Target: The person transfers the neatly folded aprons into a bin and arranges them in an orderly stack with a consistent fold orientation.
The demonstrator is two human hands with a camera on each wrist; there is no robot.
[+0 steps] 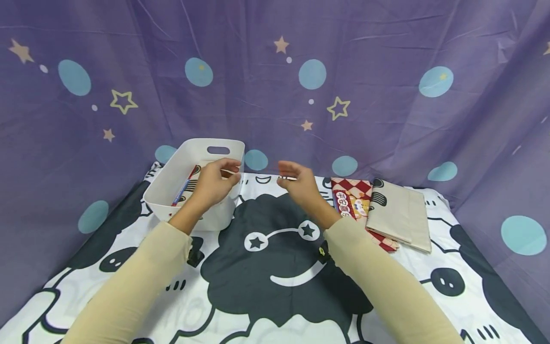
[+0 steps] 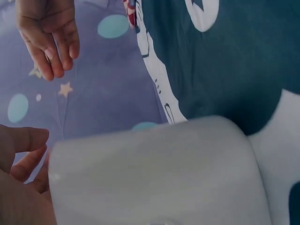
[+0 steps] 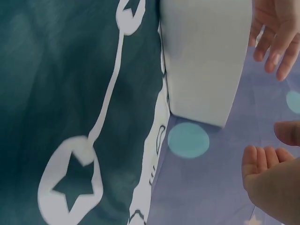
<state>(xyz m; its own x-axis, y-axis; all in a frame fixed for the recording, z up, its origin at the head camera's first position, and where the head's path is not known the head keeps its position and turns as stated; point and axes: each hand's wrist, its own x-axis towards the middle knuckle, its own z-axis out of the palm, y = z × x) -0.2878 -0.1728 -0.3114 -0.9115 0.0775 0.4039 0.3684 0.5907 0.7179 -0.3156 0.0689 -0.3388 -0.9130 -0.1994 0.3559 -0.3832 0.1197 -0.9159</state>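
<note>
My left hand [image 1: 215,182] hovers over the right side of a white plastic bin [image 1: 162,191], its fingers loosely bent with nothing between them. Inside the bin lies a folded beige cloth [image 1: 191,185] with dark stripes, beside a narrow red and blue edge; the left hand and arm hide part of these. To the right of the bin, my right hand [image 1: 301,184] is raised in the air, palm turned toward the left hand, fingers relaxed and holding nothing. The bin's outer wall [image 2: 154,173] fills the lower part of the left wrist view.
At the back right lie a red and white checked cloth [image 1: 350,185] with a printed label and a folded beige cloth [image 1: 391,210] partly overlapping it. A black and white cartoon sheet [image 1: 292,306] covers the surface. Behind it hangs a purple curtain [image 1: 266,95].
</note>
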